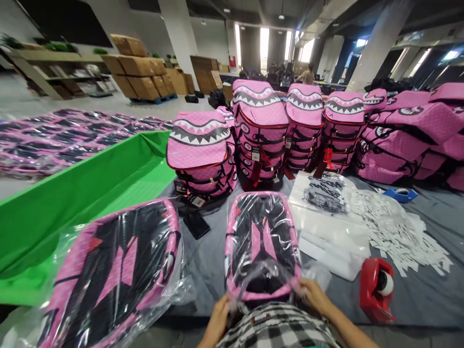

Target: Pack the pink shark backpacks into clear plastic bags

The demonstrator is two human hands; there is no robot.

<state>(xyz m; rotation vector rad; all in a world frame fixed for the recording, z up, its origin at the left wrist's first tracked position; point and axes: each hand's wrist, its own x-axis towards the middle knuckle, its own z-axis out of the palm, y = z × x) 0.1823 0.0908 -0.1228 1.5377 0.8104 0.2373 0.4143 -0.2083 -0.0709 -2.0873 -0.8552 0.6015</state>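
Note:
A pink and black backpack (261,241) lies back-side up in a clear plastic bag (315,273) on the grey table (210,261) straight in front of me. My left hand (217,321) grips the bag's near edge at the lower left. My right hand (313,296) pinches the same bag edge at the lower right corner of the backpack. Both hands have their fingers closed on the plastic.
A second bagged backpack (116,275) lies at my left beside a green bin (72,203). Stacks of pink shark-mouth backpacks (261,130) line the far side. A pile of flat plastic bags (326,227), white paper strips (395,227), a red tape dispenser (377,289), a blue one (400,194) and a phone (196,224) sit on the table.

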